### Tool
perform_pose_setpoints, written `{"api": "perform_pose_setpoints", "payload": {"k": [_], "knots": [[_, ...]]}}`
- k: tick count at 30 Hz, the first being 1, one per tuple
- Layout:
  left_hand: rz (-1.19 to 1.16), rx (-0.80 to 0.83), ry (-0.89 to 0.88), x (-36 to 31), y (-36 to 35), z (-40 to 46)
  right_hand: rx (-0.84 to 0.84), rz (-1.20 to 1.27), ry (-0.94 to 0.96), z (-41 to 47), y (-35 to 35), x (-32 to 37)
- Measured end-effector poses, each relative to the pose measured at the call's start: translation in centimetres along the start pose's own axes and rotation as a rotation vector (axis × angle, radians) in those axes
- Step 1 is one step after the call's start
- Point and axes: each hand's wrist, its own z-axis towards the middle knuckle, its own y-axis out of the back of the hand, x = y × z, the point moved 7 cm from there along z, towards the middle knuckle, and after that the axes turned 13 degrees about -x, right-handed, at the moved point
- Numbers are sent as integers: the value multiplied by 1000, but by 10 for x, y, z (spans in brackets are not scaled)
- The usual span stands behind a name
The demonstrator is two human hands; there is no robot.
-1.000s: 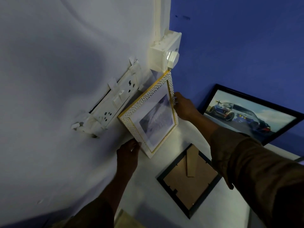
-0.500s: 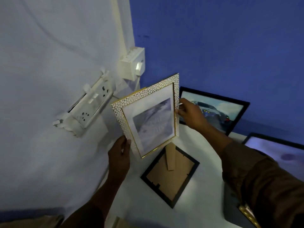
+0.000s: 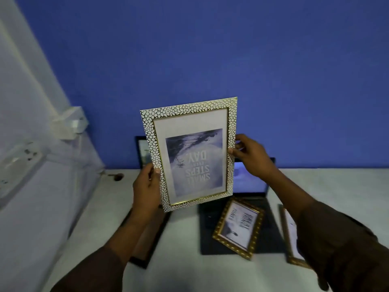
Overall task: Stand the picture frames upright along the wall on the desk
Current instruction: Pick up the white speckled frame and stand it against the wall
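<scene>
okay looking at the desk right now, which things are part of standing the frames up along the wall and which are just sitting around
Part of the job:
- white pebbled frame, held by left hand and right hand, its print upside down
- small gold frame, lying flat
- gold frame at the right edge
- black frame against the blue wall
- face-down frame

Just lying about:
- wall sockets
- white switch box

The white frame (image 3: pixel 189 153) has a pebbled, cracked-looking border with gold lines between the white cells and a shiny gold inner lip; its front pane looks smooth, over a matt paper print. The small gold frame (image 3: pixel 239 227) has a beaded, glossy metallic-looking rim. The desk (image 3: pixel 328 186) top looks matt white. The blue wall (image 3: pixel 231 60) is matt paint. A brown cloth sleeve (image 3: pixel 341 245) looks dull.
</scene>
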Motion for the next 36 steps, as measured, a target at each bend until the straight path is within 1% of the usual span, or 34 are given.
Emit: {"api": "perform_pose_setpoints", "payload": {"k": [2, 4, 8, 11, 15, 18, 20, 23, 26, 28, 31, 33, 34, 36], "knots": [[-16, 101, -26, -22, -48, -29, -68, -36, -32, -18, 69, -23], [-57, 209, -47, -44, -96, -60, -137, -125, -48, -34, 134, -45], [-112, 357, -20, -67, -165, -100, -201, -207, -115, -51, 214, -80], [-148, 428, 11, -77, -212, -115, -255, -235, -165, -59, 258, -103], [-206, 506, 41, -87, -270, -125, -295, -258, -221, -58, 294, -141], [-268, 461, 62, -97, -310, -123, -285, -261, -267, -50, 306, -169], [-279, 421, 79, -105, -338, -117, -284, -217, -313, -42, 314, -188], [-254, 452, 55, -121, -383, -108, -329, -63, -379, -27, 333, -211], [-223, 501, 3, -135, -414, -108, -444, 181, -429, -11, 352, -226], [-196, 512, -24, -138, -426, -112, -532, 265, -462, -3, 362, -235], [-127, 533, -63, -140, -441, -112, -666, 106, -434, 8, 382, -243], [-92, 548, -84, -143, -451, -110, -724, -14, -359, 20, 396, -242], [-77, 555, -101, -145, -455, -110, -733, -63, -294, 27, 400, -238], [-39, 560, -147, -148, -463, -115, -658, -127, -183, 44, 403, -233]]}}
